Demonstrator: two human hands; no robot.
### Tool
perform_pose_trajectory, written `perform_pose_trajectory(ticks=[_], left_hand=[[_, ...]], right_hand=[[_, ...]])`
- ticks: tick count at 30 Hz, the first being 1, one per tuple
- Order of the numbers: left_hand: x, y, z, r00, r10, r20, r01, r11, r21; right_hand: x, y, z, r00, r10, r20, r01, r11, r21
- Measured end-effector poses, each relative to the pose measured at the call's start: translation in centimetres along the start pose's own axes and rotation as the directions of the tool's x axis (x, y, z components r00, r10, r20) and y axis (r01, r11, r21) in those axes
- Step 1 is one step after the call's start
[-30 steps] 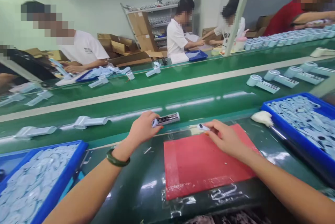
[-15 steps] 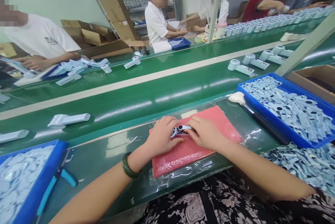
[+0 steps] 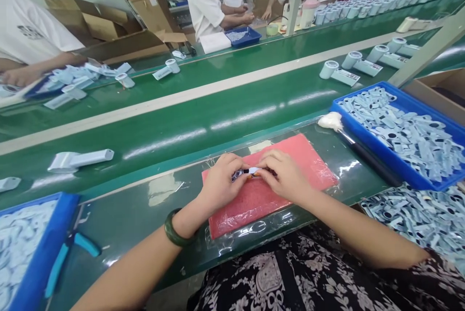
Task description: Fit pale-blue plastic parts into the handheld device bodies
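Both hands meet over a red pad (image 3: 261, 204) in the middle of the workbench. My left hand (image 3: 222, 182), a green bangle on its wrist, is closed round the left end of a small light-blue plastic part (image 3: 252, 170) with a dark spot. Fingers and thumb of my right hand (image 3: 283, 175) pinch the same part's right end. Most of the part is hidden by the fingers.
Blue trays of light-blue pieces stand at right (image 3: 439, 185) and left (image 3: 69, 209). Teal-handled pliers (image 3: 60, 262) lie by the left tray, a black-handled tool (image 3: 374, 158) by the right. Light-blue units (image 3: 82, 158) lie on the green belt (image 3: 174, 122); people work beyond.
The whole view has shifted, with the far side moving up. My left fingers and thumb have closed further round the part, so less of it shows.
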State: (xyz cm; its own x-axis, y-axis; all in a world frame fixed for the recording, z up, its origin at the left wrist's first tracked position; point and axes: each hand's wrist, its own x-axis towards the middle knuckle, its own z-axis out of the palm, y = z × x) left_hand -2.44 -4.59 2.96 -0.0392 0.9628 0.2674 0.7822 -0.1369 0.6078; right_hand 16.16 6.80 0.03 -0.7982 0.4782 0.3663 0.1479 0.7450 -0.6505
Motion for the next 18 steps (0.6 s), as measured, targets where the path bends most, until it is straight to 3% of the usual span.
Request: perform_pose_trajectory(ticks=[3,7,10,13,18], left_hand=[[0.0,0.1,-0.1,1.000,-0.009,0.012,0.008,1.000,0.021],[-0.5,0.7,-0.4,0.999,0.050,0.011,-0.050,0.997,0.059],[-1.5,1.5,-0.2,0.996,0.079,0.047,-0.084,0.991,0.102],[-2.3,2.0,0.5,0.994,0.081,0.071,-0.093,0.980,0.175],[-2.0,2.2,0.9,0.997,0.019,0.078,-0.034,0.979,0.201]], right_hand=[[-0.4,0.6,1.0,0.998,0.013,-0.062,-0.005,0.991,0.132],[-0.7,0.6,0.8,0.991,0.126,0.039,-0.132,0.952,0.275],[-1.0,0.2,-0.2,0.976,0.144,0.162,-0.178,0.957,0.227],[-0.9,-0.2,-0.7,0.960,0.071,0.272,-0.110,0.985,0.130],[-0.3,0.0,-0.2,0.961,0.083,0.265,-0.118,0.985,0.122]])
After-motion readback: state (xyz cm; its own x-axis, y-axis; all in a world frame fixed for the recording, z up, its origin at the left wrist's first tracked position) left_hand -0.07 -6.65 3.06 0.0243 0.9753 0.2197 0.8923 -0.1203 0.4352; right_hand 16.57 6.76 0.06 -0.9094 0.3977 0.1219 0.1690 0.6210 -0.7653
